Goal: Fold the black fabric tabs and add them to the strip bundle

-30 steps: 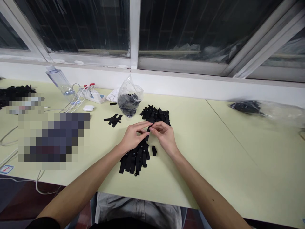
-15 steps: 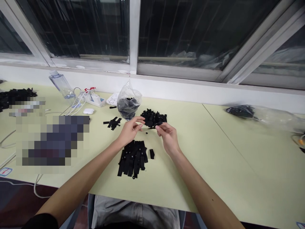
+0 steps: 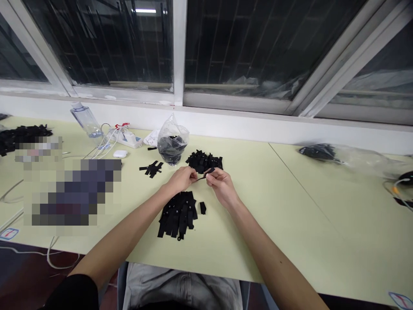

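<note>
Between my hands is a small black fabric strip [image 3: 210, 170]. My right hand [image 3: 222, 185] pinches it, and its thin end reaches across to the closed fingertips of my left hand [image 3: 182, 178]. Just behind the hands lies a heap of black strips [image 3: 204, 160]. Nearer to me, a fanned pile of black strips [image 3: 179, 215] with small light marks lies flat on the table. One short black piece [image 3: 202, 208] rests apart at that pile's right side.
A clear bag of black pieces [image 3: 172, 148] stands behind the hands, with a few loose strips [image 3: 151, 168] to its left. Farther left are a bottle [image 3: 86, 120], a power strip [image 3: 129, 138] with cables and a white case [image 3: 120, 153]. Another bag [image 3: 322, 152] lies at right.
My left hand has closed its fingers and come down to the strip's left end. The small black ring that lay on the table between my hands no longer shows.
</note>
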The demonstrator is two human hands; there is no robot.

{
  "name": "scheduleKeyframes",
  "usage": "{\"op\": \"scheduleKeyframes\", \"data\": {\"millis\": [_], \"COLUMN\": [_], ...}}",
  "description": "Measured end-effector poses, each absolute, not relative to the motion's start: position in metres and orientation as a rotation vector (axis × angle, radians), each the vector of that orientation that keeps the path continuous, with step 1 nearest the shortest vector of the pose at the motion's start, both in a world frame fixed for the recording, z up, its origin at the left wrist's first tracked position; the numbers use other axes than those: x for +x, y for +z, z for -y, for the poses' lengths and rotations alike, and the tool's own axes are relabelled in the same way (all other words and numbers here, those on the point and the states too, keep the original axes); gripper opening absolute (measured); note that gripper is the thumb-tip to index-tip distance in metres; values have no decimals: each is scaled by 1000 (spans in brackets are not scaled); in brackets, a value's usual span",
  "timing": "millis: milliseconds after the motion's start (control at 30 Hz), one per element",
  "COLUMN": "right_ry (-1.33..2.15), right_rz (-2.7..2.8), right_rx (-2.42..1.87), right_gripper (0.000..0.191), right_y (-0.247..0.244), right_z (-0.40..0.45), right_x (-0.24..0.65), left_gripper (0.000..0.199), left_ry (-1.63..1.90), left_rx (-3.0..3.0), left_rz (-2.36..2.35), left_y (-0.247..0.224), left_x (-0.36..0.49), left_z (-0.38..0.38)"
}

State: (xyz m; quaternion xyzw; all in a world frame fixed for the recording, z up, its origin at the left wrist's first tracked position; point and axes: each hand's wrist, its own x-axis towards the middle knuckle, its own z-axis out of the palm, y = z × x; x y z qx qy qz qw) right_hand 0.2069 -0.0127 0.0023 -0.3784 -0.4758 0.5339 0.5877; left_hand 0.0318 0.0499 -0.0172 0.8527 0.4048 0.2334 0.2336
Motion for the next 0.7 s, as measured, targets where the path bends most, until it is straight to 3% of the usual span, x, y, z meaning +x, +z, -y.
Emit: {"op": "scheduleKeyframes", "data": {"millis": [433, 700], "right_ry": [1287, 1119], "right_rz": [1118, 1206], "right_rx": [-866, -1008], "right_gripper": [21, 24], "right_y": [-10, -18], "right_z": [10, 9], "right_x": [207, 203], "left_gripper": [11, 8], "left_ry": [641, 970], "left_rx": [2462, 2327], "left_rz": [-1197, -1194], "left_y": [-17, -13], "left_x": [28, 27], "left_z": [-31, -24]}}
